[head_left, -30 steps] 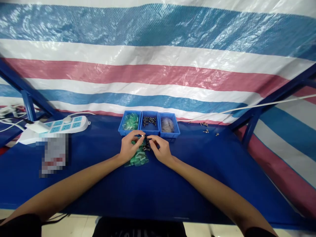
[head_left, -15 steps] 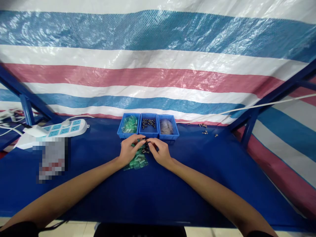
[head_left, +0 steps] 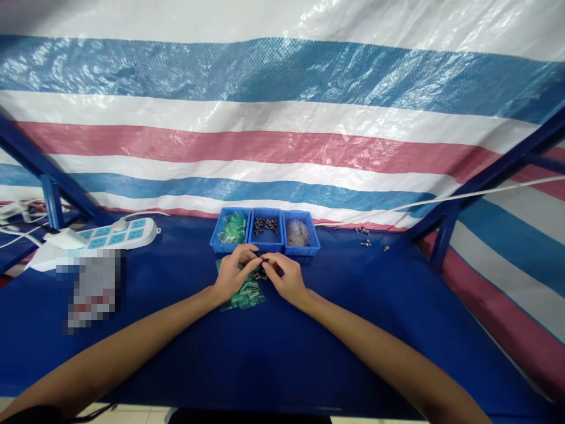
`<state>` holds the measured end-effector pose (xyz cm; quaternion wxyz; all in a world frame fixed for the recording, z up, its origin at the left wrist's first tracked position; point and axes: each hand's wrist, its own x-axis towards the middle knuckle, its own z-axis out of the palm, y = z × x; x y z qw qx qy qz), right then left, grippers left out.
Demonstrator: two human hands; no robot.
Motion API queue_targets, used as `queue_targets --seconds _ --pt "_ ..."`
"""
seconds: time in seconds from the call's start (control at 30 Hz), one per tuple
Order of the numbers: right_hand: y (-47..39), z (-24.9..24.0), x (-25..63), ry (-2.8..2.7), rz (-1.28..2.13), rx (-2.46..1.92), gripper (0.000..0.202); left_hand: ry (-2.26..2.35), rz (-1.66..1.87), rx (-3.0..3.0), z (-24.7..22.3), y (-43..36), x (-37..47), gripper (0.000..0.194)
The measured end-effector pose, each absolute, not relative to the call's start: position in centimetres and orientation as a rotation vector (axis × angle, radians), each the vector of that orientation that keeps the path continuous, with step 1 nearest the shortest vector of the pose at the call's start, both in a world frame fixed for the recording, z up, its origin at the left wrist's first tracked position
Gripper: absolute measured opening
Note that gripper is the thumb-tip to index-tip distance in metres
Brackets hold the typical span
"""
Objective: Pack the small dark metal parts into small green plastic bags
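My left hand (head_left: pixel 232 275) and right hand (head_left: pixel 286 278) are facing each other, fingertip to fingertip

I am curling both hands, thumb and forefinger drawing close on each. Whatever may be sitting between them is too small and hidden, so I cannot tell whether I am pinching anything, or which way its long axis is pointing.

Small dark metal fittings (head_left: pixel 263 275) are lying in a cluster just below my fingertips, between the hands; their axes are too blurred to read. Flat, translucent green plastic packets (head_left: pixel 242 299) are spreading on the glossy blue table (head_left: pixel 265 353) beside and partly beneath my left hand, overlapping at differing angles.

Just beyond my hands, three blue plastic bins are standing side by side: the left bin (head_left: pixel 220 245) is holding green packets, the middle bin (head_left: pixel 265 237) similar dark fittings pointing various ways, the right bin (head_left: pixel 302 249) clear packets. Well to the right of my right hand, loose metal pieces (head_left: pixel 366 242) are lying scattered.
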<state>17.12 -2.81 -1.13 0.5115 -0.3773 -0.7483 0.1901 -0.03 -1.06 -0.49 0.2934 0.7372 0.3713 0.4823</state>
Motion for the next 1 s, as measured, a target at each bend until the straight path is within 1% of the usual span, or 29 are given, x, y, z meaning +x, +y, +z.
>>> queue_targets --seconds 0.5,0.83,1.0 --pt "-2.78 -1.07 17.11 -1.827 0.580 -0.954 0.017 0.985 1.187 2.005 -0.42 -1.05 -0.22 0.020" --pt "-2.92 -1.00 17.24 -1.740 0.633 -0.972 0.015 1.010 1.273 2.047 -0.01 -1.19 0.00 0.016" --pt "-2.79 -1.21 17.25 -1.717 0.635 -0.982 0.017 0.972 1.320 2.133 -0.09 -1.06 -0.08 0.017"
